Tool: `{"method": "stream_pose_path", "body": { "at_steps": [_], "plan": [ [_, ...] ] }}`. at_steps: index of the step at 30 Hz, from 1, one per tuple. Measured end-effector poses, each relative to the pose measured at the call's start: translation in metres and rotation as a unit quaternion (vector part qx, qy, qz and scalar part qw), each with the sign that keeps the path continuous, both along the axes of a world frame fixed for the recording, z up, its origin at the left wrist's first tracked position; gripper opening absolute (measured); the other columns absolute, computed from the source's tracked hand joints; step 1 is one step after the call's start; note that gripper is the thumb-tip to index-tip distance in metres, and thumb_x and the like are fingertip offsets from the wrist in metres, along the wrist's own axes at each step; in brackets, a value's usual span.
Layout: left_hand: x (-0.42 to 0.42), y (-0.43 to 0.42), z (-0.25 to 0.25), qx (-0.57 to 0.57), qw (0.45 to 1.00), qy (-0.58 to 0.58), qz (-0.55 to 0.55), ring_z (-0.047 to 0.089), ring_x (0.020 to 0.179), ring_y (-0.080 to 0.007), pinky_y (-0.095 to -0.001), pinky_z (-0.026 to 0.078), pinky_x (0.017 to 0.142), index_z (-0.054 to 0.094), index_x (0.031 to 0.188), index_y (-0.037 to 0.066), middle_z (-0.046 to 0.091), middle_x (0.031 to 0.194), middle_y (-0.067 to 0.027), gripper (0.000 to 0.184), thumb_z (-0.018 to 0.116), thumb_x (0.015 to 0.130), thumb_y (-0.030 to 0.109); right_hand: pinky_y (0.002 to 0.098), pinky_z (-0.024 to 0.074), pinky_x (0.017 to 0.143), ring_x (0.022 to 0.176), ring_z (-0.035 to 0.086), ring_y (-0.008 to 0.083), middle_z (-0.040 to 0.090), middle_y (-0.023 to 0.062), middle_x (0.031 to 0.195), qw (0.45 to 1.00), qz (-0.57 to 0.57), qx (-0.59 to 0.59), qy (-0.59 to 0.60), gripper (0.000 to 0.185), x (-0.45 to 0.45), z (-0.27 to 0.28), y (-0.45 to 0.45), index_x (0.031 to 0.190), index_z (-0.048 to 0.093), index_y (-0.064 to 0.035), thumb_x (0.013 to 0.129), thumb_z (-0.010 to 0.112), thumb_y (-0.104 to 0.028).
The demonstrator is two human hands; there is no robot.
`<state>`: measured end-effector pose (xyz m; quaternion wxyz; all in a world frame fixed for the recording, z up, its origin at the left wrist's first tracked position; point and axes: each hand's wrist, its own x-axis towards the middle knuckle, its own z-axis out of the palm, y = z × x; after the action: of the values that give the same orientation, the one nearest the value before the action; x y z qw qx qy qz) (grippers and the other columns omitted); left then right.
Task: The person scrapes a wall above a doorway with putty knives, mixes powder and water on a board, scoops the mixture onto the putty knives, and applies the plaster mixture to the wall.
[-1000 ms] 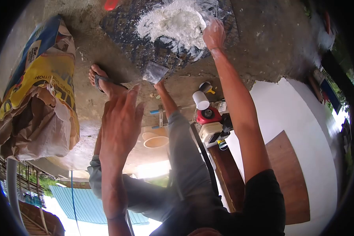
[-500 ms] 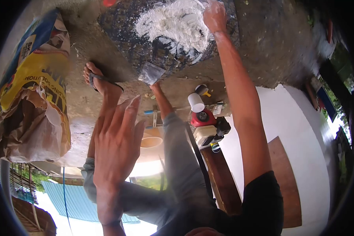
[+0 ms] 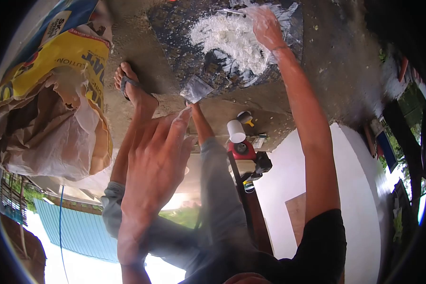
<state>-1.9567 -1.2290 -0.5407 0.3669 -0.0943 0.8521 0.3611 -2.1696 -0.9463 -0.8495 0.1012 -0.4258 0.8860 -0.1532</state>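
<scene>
A heap of white powder [image 3: 227, 40] lies spread over a dark, worn sheet [image 3: 170, 45] on the ground. At its right edge, my right hand [image 3: 268, 29], dusted white, closes round a thin, white-coated tool [image 3: 233, 11]. The tool's flat end points left over the powder; its kind I cannot make out. My left hand [image 3: 156, 158] hangs nearer the camera, its fingers stretched out, with white on the fingertips and nothing held. Beyond those fingertips lies a greyish, shiny square piece [image 3: 196, 89], beside my foot.
A torn paper sack [image 3: 57, 61], yellow and blue, stands open at the left. My sandalled foot [image 3: 132, 87] is beside it. Near my other leg are a white cup [image 3: 235, 131], a brush-like tool with a yellow part [image 3: 245, 118] and a red machine [image 3: 242, 149].
The view has shifted, so the sack, sheet and powder appear farther right. My right hand has turned, and more of the tool now shows. My left hand stays outstretched.
</scene>
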Motion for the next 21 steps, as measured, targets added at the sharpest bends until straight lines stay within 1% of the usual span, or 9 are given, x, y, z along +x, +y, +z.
{"method": "stream_pose_path", "body": {
  "at_steps": [2, 5, 6, 9, 10, 13, 14, 20, 21],
  "plan": [
    [0.005, 0.000, -0.002, -0.009, 1.000, 0.003, -0.004, 0.056, 0.118, -0.0372, -0.0448, 0.045, 0.102, 0.052, 0.138, 0.009, 0.061, 0.129, -0.0156, 0.044, 0.061, 0.095, 0.018, 0.0459, 0.0393, 0.113, 0.124, 0.055, 0.0288, 0.066, 0.0075, 0.124, 0.999, 0.036, -0.005, -0.015, 0.040, -0.008, -0.020, -0.014, 0.125, 0.065, -0.0185, 0.089, 0.059, -0.002],
    [0.003, 0.000, -0.002, -0.019, 1.000, -0.013, 0.008, 0.057, 0.117, -0.0376, -0.0454, 0.045, 0.101, 0.052, 0.137, 0.010, 0.061, 0.128, -0.0162, 0.044, 0.061, 0.095, 0.018, 0.0469, 0.0440, 0.098, 0.106, 0.061, 0.0329, 0.068, 0.0111, 0.100, 0.985, 0.098, -0.110, -0.092, 0.025, 0.008, -0.006, -0.060, 0.104, 0.071, -0.0088, 0.083, 0.062, -0.019],
    [0.003, 0.001, -0.002, -0.020, 1.000, -0.007, 0.006, 0.057, 0.117, -0.0376, -0.0454, 0.045, 0.101, 0.052, 0.137, 0.010, 0.061, 0.128, -0.0163, 0.044, 0.061, 0.095, 0.018, 0.0457, 0.0410, 0.104, 0.109, 0.060, 0.0287, 0.067, 0.0054, 0.106, 0.984, 0.147, -0.101, -0.005, 0.027, 0.016, -0.008, -0.068, 0.108, 0.070, -0.0130, 0.083, 0.064, -0.024],
    [0.006, 0.001, -0.003, -0.025, 1.000, 0.001, 0.001, 0.057, 0.116, -0.0376, -0.0455, 0.045, 0.100, 0.052, 0.137, 0.009, 0.061, 0.128, -0.0165, 0.044, 0.062, 0.095, 0.018, 0.0455, 0.0381, 0.109, 0.116, 0.057, 0.0277, 0.066, 0.0064, 0.118, 0.963, 0.264, 0.002, -0.049, 0.029, 0.025, -0.003, -0.076, 0.112, 0.069, -0.0146, 0.086, 0.062, -0.025],
    [0.007, 0.001, -0.003, -0.028, 1.000, -0.003, 0.001, 0.057, 0.116, -0.0375, -0.0455, 0.045, 0.100, 0.052, 0.137, 0.009, 0.061, 0.128, -0.0166, 0.044, 0.062, 0.095, 0.018, 0.0463, 0.0384, 0.108, 0.121, 0.055, 0.0326, 0.064, 0.0113, 0.124, 0.952, 0.292, 0.042, -0.088, 0.034, 0.025, -0.012, -0.072, 0.122, 0.065, -0.0123, 0.091, 0.058, -0.025],
    [0.009, 0.000, -0.003, -0.035, 0.999, -0.008, 0.013, 0.057, 0.117, -0.0372, -0.0454, 0.045, 0.100, 0.052, 0.137, 0.009, 0.061, 0.128, -0.0167, 0.044, 0.062, 0.095, 0.019, 0.0420, 0.0338, 0.119, 0.131, 0.050, 0.0255, 0.062, 0.0019, 0.131, 0.951, 0.300, 0.075, 0.025, 0.040, 0.031, 0.000, -0.046, 0.126, 0.064, -0.0216, 0.089, 0.062, -0.007],
    [0.009, -0.001, -0.003, -0.037, 0.999, -0.007, 0.019, 0.057, 0.117, -0.0372, -0.0454, 0.045, 0.100, 0.052, 0.137, 0.009, 0.061, 0.128, -0.0168, 0.044, 0.062, 0.095, 0.019, 0.0395, 0.0283, 0.123, 0.134, 0.046, 0.0234, 0.059, -0.0028, 0.135, 0.955, 0.280, 0.098, 0.012, 0.042, 0.036, -0.004, -0.033, 0.129, 0.062, -0.0251, 0.089, 0.062, -0.010],
    [0.012, -0.002, -0.004, -0.026, 0.998, -0.034, 0.037, 0.056, 0.117, -0.0377, -0.0458, 0.044, 0.101, 0.052, 0.137, 0.008, 0.061, 0.128, -0.0173, 0.044, 0.061, 0.096, 0.019, 0.0402, 0.0268, 0.123, 0.138, 0.042, 0.0224, 0.056, -0.0020, 0.139, 0.951, 0.271, 0.149, -0.015, 0.044, 0.043, 0.019, 0.001, 0.133, 0.058, -0.0273, 0.091, 0.063, -0.015],
    [0.012, -0.003, -0.005, -0.035, 0.999, -0.034, 0.025, 0.056, 0.117, -0.0376, -0.0458, 0.044, 0.101, 0.052, 0.137, 0.008, 0.061, 0.128, -0.0174, 0.044, 0.061, 0.096, 0.019, 0.0410, 0.0297, 0.120, 0.135, 0.045, 0.0233, 0.057, -0.0012, 0.136, 0.962, 0.245, 0.122, -0.010, 0.044, 0.046, 0.023, 0.007, 0.132, 0.059, -0.0259, 0.089, 0.064, -0.014]
  ]
}}
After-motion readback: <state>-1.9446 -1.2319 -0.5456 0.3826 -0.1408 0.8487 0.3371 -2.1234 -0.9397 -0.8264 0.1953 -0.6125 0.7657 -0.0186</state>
